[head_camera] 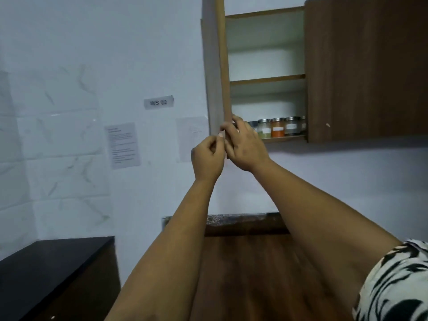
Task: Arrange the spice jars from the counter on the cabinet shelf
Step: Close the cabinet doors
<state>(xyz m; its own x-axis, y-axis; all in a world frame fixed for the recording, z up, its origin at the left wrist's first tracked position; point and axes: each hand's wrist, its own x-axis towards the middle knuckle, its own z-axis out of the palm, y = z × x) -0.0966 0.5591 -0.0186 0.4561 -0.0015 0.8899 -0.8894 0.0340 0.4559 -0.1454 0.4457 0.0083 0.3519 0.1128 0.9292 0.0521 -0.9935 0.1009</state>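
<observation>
Hands meet at the bottom corner of the open cabinet door (216,72): the left hand (207,159) pinches its lower edge with curled fingers, and the right hand (243,147) wraps the same corner from the inner side. Just beyond the right hand, spice jars (276,127) stand in a row on the lowest cabinet shelf (286,138). They look like small glass jars with metal lids: rigid, light, breakable and smooth, best gripped around the body.

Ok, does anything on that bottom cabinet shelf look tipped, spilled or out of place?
Nothing stands out. The glass spice jars with metal lids stand upright in a row on the bottom shelf. Both hands, left and right, grip the open brown cabinet door.
</observation>
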